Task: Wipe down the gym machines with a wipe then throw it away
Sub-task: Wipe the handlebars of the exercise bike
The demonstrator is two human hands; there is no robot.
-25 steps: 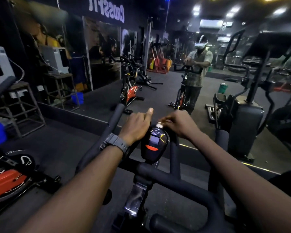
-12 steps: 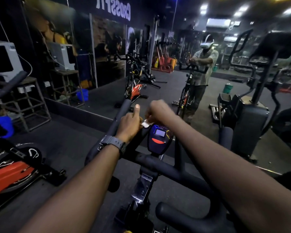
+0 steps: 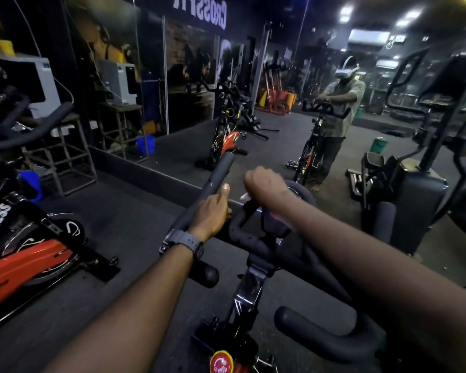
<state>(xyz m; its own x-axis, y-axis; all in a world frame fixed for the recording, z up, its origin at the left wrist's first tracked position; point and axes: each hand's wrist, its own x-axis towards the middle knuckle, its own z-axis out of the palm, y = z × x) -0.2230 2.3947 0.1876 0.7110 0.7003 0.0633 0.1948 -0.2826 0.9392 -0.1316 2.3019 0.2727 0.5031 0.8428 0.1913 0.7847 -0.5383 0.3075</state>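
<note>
I stand at a black spin bike with foam handlebars (image 3: 218, 173). My left hand (image 3: 213, 211), a watch on its wrist, grips the left handlebar with the thumb laid along it. My right hand (image 3: 264, 184) is curled around a small white wipe (image 3: 244, 196), only a corner of which shows, above the bike's console (image 3: 276, 224). My right forearm hides most of the console.
An orange and black spin bike (image 3: 24, 254) stands close on the left. A black elliptical machine (image 3: 414, 189) stands on the right. A wall mirror (image 3: 253, 103) ahead reflects me and the bikes. A metal stand (image 3: 65, 157) sits at the left wall. Dark floor lies between.
My right hand has moved with the wipe from the console's top to the left, towards my left hand. The view has tilted down and to the right.
</note>
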